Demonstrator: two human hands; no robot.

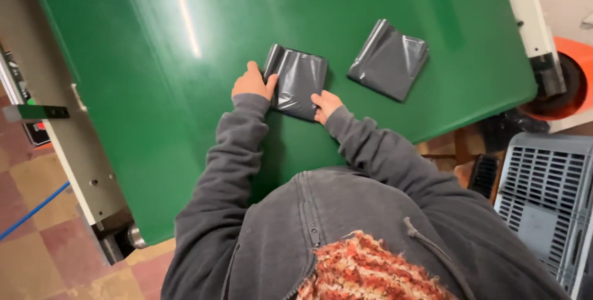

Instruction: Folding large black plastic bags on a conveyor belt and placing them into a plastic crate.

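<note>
Grey folded bag [297,81] between both hands, left hand [252,82], right hand [325,105]

two folded bags on the table [154,90]: one bag [298,81] left, the other bag [389,59] right.

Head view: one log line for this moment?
left hand: on folded grey bag left edge | right hand: on its near corner | second folded bag: apart | surface: green table

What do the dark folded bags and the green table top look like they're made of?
The bag under the hands and the second bag look like thin grey plastic film: glossy, with soft creases that catch the light. The green table top seems a smooth, slightly shiny coated or rubbery sheet, given the long light streak; its exact material is unclear.
</note>
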